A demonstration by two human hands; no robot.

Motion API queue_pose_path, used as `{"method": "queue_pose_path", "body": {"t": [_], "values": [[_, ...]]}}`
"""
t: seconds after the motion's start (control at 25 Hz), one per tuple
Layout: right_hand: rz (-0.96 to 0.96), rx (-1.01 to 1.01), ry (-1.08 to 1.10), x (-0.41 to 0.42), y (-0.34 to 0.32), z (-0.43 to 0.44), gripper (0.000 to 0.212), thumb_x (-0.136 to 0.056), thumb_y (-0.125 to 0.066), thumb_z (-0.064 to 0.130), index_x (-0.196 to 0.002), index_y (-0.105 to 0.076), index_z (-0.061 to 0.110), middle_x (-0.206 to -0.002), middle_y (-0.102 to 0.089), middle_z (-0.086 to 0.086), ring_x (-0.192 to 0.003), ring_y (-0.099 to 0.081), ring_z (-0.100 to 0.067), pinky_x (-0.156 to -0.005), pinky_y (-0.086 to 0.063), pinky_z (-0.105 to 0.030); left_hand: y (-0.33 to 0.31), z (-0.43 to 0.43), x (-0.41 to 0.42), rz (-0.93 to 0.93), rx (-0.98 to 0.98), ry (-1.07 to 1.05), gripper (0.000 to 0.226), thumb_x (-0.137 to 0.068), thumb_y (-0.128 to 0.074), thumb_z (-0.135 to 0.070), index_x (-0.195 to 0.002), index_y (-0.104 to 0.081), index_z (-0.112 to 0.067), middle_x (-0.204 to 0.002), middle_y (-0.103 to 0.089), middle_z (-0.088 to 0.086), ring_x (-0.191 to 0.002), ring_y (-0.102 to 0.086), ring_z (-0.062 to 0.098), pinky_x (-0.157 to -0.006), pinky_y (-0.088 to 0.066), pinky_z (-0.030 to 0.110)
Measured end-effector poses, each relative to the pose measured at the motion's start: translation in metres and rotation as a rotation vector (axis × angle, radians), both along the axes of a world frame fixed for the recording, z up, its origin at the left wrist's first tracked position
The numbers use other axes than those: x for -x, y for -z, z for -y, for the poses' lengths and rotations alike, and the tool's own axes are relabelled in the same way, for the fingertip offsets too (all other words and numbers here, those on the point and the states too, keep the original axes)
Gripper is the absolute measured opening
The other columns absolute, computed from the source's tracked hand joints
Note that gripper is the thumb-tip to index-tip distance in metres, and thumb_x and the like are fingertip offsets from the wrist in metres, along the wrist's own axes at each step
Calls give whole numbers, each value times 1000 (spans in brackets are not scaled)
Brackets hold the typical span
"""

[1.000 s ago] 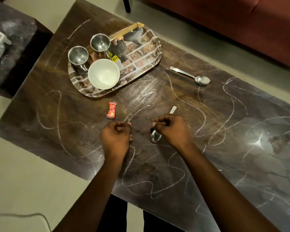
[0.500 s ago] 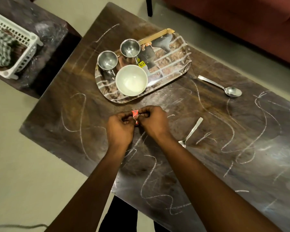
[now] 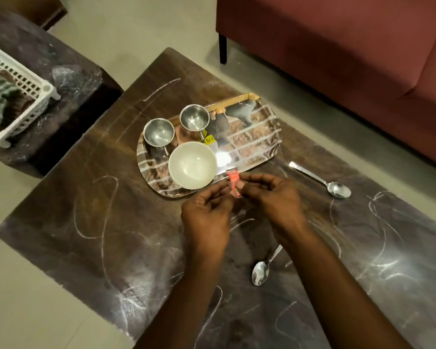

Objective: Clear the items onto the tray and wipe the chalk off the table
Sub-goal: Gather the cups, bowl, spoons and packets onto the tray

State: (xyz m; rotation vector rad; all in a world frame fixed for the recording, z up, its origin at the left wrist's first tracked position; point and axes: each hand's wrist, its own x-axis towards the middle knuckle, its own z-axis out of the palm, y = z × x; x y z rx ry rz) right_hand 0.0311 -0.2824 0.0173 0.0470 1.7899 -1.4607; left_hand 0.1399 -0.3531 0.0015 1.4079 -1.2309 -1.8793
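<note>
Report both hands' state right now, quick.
Left hand: closed, fingers pinching the red sachet.
Right hand: closed, pinching the same sachet from the other side.

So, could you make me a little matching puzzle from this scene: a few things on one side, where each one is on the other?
Things:
1 bowl
2 sachet
3 near spoon
4 basket

Places:
A on the side table
B pinched by left hand and right hand
C on the tray
D on the chalked table

Pairs: 1-C, 2-B, 3-D, 4-A
</note>
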Motion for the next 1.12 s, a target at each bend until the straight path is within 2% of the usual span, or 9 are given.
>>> {"method": "queue_pose_path", "body": {"t": [0.2,0.36,0.44,0.52,0.64,0.72,0.88,1.08,1.12], "values": [[-167,-84,-97,75,1,52,17,-89,-81,0,-106,-79,1,-101,-80,-24,-82,-72,-23,-83,-63,-35,-4,-4,48,-5,-62,-36,25,-90,-78,3,-114,-80,-5,-94,-83,4,-82,-78,6,-80,-59,18],[-211,-141,-108,109,20,98,18,-89,-79,-5,-107,-78,-5,-96,-80,-23,-76,-78,-28,-77,-67,-36,-1,1,71,47,-73,-27,23,-96,-73,-4,-117,-80,-12,-104,-83,0,-95,-78,8,-91,-60,23],[-231,-187,-133,118,31,109,16,-89,-80,-3,-104,-79,-1,-93,-81,-21,-79,-79,-35,-78,-67,-44,-3,7,83,91,-38,-17,26,-102,-65,-6,-125,-77,-11,-110,-77,-7,-96,-73,-1,-87,-55,9],[-234,-215,-150,123,38,117,17,-89,-80,-2,-105,-79,-2,-94,-80,-22,-74,-78,-31,-73,-67,-42,-2,12,94,122,-35,-7,32,-106,-57,-7,-134,-72,-10,-115,-70,-10,-93,-61,-15,-78,-45,-5],[-276,-227,-179,129,40,125,14,-88,-81,-2,-102,-80,-1,-91,-81,-19,-70,-78,-22,-74,-68,-38,4,15,106,141,-63,-11,36,-108,-53,-11,-141,-67,-12,-130,-69,-5,-94,-53,-21,-77,-39,-11],[-356,-264,-223,131,43,128,9,-87,-83,1,-96,-82,3,-84,-81,-13,-69,-79,-20,-75,-68,-39,5,15,111,154,-73,-19,36,-108,-53,-12,-142,-66,-11,-135,-70,-1,-95,-55,-19,-79,-39,-10],[-457,-318,-262,132,49,129,4,-84,-88,13,-84,-85,15,-74,-81,0,-67,-80,-15,-78,-68,-42,0,12,113,144,-120,-17,38,-108,-53,-12,-144,-65,-14,-121,-67,-11,-95,-57,-19,-82,-43,-5],[-528,-350,-226,133,42,121,12,-84,-88,19,-75,-82,24,-74,-80,5,-67,-76,-9,-72,-66,-36,-14,8,109,122,-98,14,35,-105,-56,-11,-137,-69,-15,-121,-72,-10,-103,-65,-10,-101,-53,12],[-524,-350,-222,133,36,116,8,-84,-88,22,-77,-83,22,-74,-79,4,-65,-74,-8,-69,-64,-34,-16,6,106,105,-92,6,34,-103,-57,-11,-134,-71,-14,-123,-75,-6,-107,-68,-3,-106,-55,22]]}}
